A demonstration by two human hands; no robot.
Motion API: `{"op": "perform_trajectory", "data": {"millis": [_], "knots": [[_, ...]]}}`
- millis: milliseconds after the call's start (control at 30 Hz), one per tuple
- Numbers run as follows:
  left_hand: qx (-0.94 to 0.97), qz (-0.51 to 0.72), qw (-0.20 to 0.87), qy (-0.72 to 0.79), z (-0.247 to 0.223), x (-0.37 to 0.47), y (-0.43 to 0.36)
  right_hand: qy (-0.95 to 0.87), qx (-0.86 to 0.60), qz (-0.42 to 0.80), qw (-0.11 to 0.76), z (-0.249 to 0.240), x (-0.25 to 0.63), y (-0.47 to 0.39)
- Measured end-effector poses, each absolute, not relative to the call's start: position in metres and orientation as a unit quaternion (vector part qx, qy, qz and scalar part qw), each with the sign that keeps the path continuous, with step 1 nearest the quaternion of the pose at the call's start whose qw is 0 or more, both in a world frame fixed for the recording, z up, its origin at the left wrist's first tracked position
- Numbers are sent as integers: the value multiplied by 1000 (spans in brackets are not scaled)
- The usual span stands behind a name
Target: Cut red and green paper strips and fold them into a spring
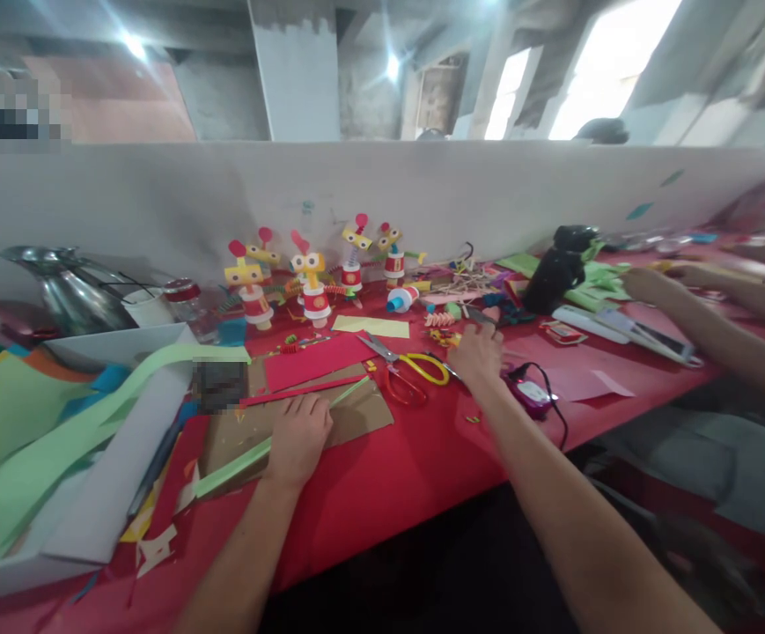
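My left hand (301, 433) lies flat, fingers forward, on a light green strip (240, 467) that crosses a brown cardboard sheet (362, 423). My right hand (478, 357) reaches over small coloured scraps (445, 337), its fingers bent down and slightly apart; their tips are partly hidden. Between the hands lie scissors (388, 354) with one yellow and one red handle. Red paper (319, 361) and a pale yellow paper piece (370, 327) rest beyond my left hand.
Several paper-cup figures (316, 299) stand at the back near a white partition (382, 185). A white box (118, 458) with coloured paper is at left, near a steel jug (84, 295). At right are a black bottle (554, 273), a purple device with a cord (533, 394), and another person's arm (686, 321).
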State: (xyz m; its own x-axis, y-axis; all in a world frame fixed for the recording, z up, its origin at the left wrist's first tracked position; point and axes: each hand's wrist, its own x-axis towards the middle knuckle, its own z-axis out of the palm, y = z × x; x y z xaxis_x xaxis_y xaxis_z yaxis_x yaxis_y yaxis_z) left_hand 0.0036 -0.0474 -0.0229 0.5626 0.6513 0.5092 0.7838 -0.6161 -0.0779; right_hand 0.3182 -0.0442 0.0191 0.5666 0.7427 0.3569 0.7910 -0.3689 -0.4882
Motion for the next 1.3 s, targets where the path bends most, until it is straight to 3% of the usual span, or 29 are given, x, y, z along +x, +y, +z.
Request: {"op": "perform_trajectory", "data": {"millis": [67, 133, 233, 333, 467, 767, 1033, 1300], "knots": [[-868, -241, 138, -411, -22, 2, -48, -504, -752, -4, 426, 12, 282, -51], [-861, -275, 121, -410, -21, -2, -49, -532, -632, 198, 529, 1, 240, -57], [-827, -347, 103, -430, -18, -10, -50, -480, -454, 523, 538, -13, 187, -63], [-793, -394, 97, -455, -15, -18, -49, -429, -359, 617, 555, -17, 161, -63], [-806, -390, 67, -440, -14, -19, -46, -446, -340, 627, 541, -15, 148, -58], [-829, -381, 0, -410, -17, -7, -49, -463, -388, 525, 600, -21, 141, -53], [-830, -361, 64, -420, -14, -6, -50, -409, -426, 524, 614, -13, 158, -54], [-802, -352, 132, -464, -13, -25, -42, -312, -434, 423, 732, -15, 187, -44]]}}
